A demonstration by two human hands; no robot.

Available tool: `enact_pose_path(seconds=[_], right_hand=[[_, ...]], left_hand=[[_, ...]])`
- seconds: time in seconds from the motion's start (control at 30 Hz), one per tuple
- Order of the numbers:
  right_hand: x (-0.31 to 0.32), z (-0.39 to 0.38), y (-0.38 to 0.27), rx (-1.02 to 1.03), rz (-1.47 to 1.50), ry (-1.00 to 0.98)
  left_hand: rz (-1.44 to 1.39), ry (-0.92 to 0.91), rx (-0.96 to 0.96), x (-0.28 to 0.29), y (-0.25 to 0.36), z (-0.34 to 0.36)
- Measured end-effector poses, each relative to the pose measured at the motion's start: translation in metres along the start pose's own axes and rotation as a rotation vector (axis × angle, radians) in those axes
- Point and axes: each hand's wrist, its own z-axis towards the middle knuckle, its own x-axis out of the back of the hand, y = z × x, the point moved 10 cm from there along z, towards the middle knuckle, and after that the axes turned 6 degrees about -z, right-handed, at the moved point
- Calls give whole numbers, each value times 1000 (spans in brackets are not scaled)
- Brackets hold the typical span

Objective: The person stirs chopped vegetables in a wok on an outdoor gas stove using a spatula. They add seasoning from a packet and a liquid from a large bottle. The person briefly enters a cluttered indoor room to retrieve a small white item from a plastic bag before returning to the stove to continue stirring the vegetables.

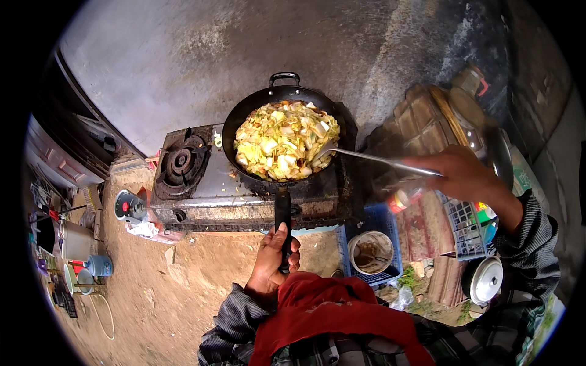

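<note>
A black wok [230, 131] sits over the right side of a two-burner gas stove [235, 186]. Chopped cabbage [287, 140], pale yellow and green with browned bits, fills it. Low on the wok's long black handle, my left hand [274, 256] is wrapped round the grip. My right hand [455, 174], to the right of the stove, is closed on the metal shaft of a spatula [378, 160]. The spatula's head dips into the right edge of the cabbage and is partly hidden by it. A second loop handle [284, 77] stands at the wok's far rim.
The left burner [182, 160] is bare. Below the stove's right end stands a blue crate [390, 235] with a dirty white bucket [370, 252]. At the right are a basket of bottles [464, 229] and a lidded pot [486, 280]. A grey wall [244, 49] rises behind.
</note>
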Motion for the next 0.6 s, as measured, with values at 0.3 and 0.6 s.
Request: enact_pose_path(seconds=[0.3,0.6], right_hand=[[-45,48,-9,-60,41,-38],[49,22,-27,-74,-300,-97]], left_hand=[[25,-17,-29,4,2,1],[-9,4,-36,11,3,-4]])
